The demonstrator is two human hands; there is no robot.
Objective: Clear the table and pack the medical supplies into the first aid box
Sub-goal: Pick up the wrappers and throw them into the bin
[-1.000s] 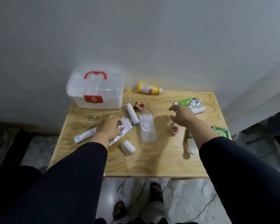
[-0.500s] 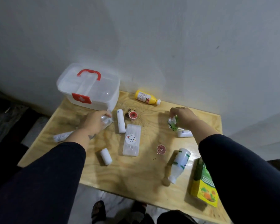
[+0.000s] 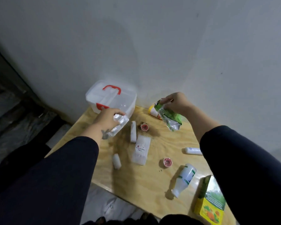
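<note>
A person's left hand (image 3: 109, 118) grips a clear blister pack (image 3: 118, 125) beside the closed first aid box (image 3: 111, 99) at the surface's (image 3: 152, 181) far left corner, while the right hand (image 3: 177, 103) lifts a crumpled green wrapper (image 3: 169, 117). Packing appears barely begun: bandage rolls (image 3: 133, 133), a clear case (image 3: 141, 149), two bottles (image 3: 184, 179) and a carton (image 3: 209, 202) lie scattered across the middle and near-right edge.

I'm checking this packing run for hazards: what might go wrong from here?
The first aid box looks closed while the left hand holds a clear packet and the right hand a green wrapper, leaving no free hand. The white bottle lies near the table edge and may roll off.
</note>
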